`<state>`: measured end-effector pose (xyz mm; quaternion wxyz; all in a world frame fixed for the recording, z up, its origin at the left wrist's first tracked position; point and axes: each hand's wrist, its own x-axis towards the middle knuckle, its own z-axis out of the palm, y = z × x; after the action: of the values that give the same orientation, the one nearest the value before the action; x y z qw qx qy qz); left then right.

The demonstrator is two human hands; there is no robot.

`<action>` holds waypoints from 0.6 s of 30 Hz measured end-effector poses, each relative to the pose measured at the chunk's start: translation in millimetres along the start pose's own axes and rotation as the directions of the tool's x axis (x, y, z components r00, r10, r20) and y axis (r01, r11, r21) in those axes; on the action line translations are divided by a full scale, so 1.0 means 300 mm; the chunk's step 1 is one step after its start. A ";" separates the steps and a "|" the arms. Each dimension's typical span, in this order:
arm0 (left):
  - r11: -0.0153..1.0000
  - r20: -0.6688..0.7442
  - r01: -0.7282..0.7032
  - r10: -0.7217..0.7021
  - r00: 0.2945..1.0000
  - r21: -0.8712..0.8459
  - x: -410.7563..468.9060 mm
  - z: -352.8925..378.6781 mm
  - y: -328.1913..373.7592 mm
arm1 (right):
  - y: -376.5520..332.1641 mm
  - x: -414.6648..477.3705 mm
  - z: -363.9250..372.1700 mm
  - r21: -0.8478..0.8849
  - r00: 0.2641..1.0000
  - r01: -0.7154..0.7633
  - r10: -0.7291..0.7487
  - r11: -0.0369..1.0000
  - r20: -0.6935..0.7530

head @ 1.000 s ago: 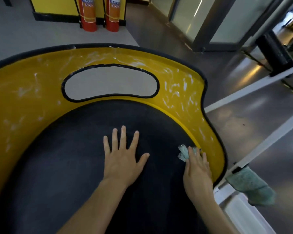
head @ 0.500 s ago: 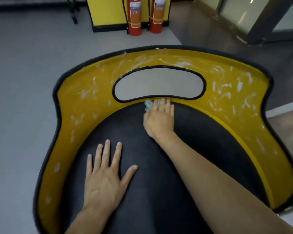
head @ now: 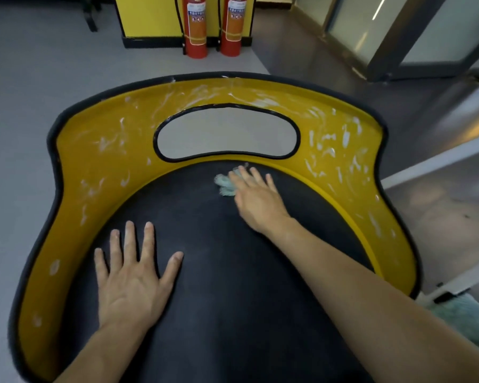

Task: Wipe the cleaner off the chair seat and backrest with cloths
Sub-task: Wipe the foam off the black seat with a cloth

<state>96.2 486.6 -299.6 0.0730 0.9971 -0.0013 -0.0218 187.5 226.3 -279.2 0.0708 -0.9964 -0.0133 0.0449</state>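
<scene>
A black chair seat fills the middle of the head view, ringed by a yellow backrest streaked with white cleaner. My left hand lies flat on the seat's left side, fingers spread. My right hand reaches to the back of the seat, just below the backrest's oval opening, and presses a small pale green cloth onto the seat with straight fingers. Most of the cloth is hidden under the palm.
Two red fire extinguishers stand by a yellow cabinet beyond the chair. Glass doors are at the upper right. Another pale green cloth hangs near a white frame at the lower right. Grey floor lies to the left.
My right hand has swept the cloth from the seat's right edge to its back centre, then shifted slightly right. My left hand stays flat on the seat.
</scene>
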 end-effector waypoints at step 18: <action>1.000 -0.014 -0.013 0.013 1.000 0.022 0.010 0.011 0.009 | 0.242 -0.280 0.049 0.072 0.865 -0.471 0.476 0.879 -0.160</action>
<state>98.9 483.4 -302.5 0.0621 0.9979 -0.0076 -0.0142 103.8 153.8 -296.5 0.0738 -0.9681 0.2382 -0.0253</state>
